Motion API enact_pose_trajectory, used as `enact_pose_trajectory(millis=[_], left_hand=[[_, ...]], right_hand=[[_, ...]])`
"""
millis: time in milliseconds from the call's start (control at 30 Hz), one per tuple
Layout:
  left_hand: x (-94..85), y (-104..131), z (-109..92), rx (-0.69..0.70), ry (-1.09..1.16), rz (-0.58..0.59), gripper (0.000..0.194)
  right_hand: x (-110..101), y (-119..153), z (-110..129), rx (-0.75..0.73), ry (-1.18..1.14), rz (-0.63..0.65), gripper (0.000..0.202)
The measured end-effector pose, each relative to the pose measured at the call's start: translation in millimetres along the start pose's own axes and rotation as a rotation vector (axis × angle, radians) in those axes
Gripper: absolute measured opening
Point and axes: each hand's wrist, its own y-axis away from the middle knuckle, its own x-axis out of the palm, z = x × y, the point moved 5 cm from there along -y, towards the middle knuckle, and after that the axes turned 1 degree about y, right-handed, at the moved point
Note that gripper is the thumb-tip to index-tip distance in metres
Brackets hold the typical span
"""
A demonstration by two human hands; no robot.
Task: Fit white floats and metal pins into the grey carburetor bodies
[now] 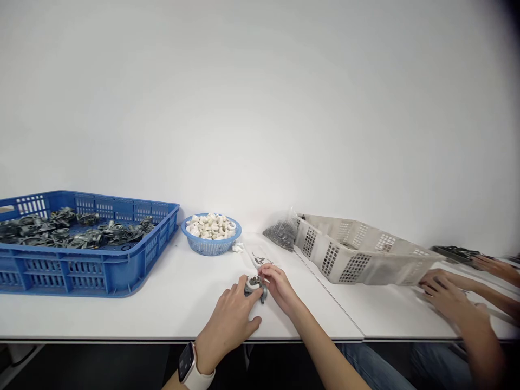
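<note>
Work held near the front edge; room lies mainly to the left

The grey-and-white part [252, 281] sits at lower centre of the frame, on the white tabletop [190, 317], a little behind the front edge. The left hand [235, 311] grasps it, fingers over its left and near sides. The right hand [279, 284] has its fingertips pinched together at the part's right side; whether they grip a small piece cannot be told.

At left, a blue crate [81, 276] of dark metal parts is cut off by the frame edge; a stretch of tabletop separates it from the left hand. Behind the hands stand a blue basket [209, 248] of white pieces and a bag [281, 234] of dark bits. To the right, a table seam runs diagonally between the right hand and a pale crate [374, 271]; a co-worker's hands [447, 295] are beside its near corner.
</note>
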Motion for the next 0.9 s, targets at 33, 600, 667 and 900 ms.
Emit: enact_pose_trajectory(millis=[33, 600, 667, 900], left_hand=[[0.2, -0.3, -0.1, -0.001, 0.002, 0.002, 0.058], [-0.5, 1.2, 0.7, 0.012, 0.064, 0.01, 0.061], [-0.7, 1.1, 1.1, 0.013, 0.068, 0.015, 0.061], [-0.1, 0.9, 1.7, 0.011, 0.041, 0.04, 0.063]], right_hand=[[0.0, -0.1, -0.4, 0.002, 0.003, 0.001, 0.007], [1.7, -0.2, -4.1, -0.005, 0.071, 0.055, 0.016], [1.6, -0.1, -3.9, -0.01, 0.072, 0.056, 0.015], [1.2, 0.6, -3.6, -0.014, 0.077, 0.052, 0.014]])
